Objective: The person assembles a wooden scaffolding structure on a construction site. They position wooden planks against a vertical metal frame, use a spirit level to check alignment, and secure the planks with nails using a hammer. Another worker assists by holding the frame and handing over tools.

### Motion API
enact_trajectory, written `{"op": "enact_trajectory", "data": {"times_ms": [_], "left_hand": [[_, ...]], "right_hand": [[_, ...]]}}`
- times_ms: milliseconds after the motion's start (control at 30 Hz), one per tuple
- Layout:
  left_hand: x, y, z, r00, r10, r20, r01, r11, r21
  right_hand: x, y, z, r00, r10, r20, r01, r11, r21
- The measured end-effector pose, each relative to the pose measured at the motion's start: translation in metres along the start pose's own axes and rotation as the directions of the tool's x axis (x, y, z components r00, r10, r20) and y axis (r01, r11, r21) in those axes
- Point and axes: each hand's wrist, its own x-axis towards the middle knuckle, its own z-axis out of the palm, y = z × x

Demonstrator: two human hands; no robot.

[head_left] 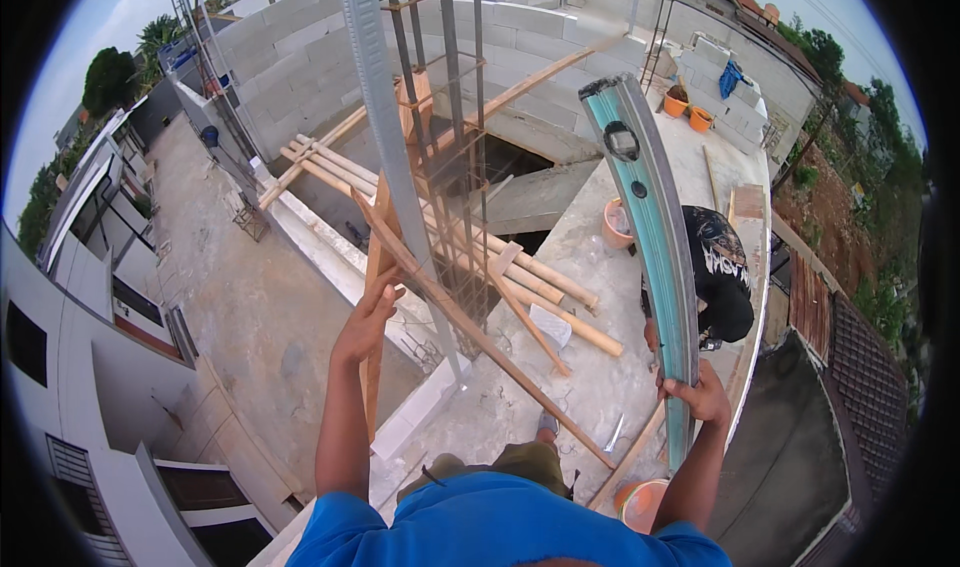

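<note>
The level, a long teal bar with a dark vial window near its top, stands nearly upright at the right of the view, its top end curving up toward the block wall. The right hand is clamped around its lower part, fingers wrapped over the near edge. The left hand is raised with fingers spread and loosely bent, pressed against a wooden brace that leans beside the grey metal rail; whether it truly grips the wood cannot be told. The two hands are well apart, the rail and a rebar cage rising between them. A long slanting batten runs from the brace down to the slab, and more timbers lie across the dark opening behind the cage. A white block rests on the slab near the battens. Beyond the level, another person in a black shirt bends over at the slab edge, with an orange bucket just beside them. A second orange bucket sits by the right forearm, and two orange pots stand far back near a stack of blocks.
</note>
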Motion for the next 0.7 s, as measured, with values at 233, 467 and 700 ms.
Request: {"op": "enact_trajectory", "data": {"times_ms": [233, 467, 700], "left_hand": [[-0.069, 0.019, -0.039, 0.993, 0.114, -0.013, -0.114, 0.993, 0.040], [-0.146, 0.050, -0.019, 0.925, 0.377, -0.044, -0.379, 0.915, -0.137], [-0.156, 0.162, 0.010, 0.765, 0.644, -0.027, -0.627, 0.734, -0.261]], "right_hand": [[-0.047, -0.141, 0.126, 0.918, -0.396, -0.013, 0.393, 0.905, 0.161], [-0.015, -0.287, 0.224, 0.612, -0.773, 0.166, 0.635, 0.606, 0.480], [0.055, -0.464, 0.283, 0.230, -0.843, 0.486, 0.742, 0.475, 0.473]]}}
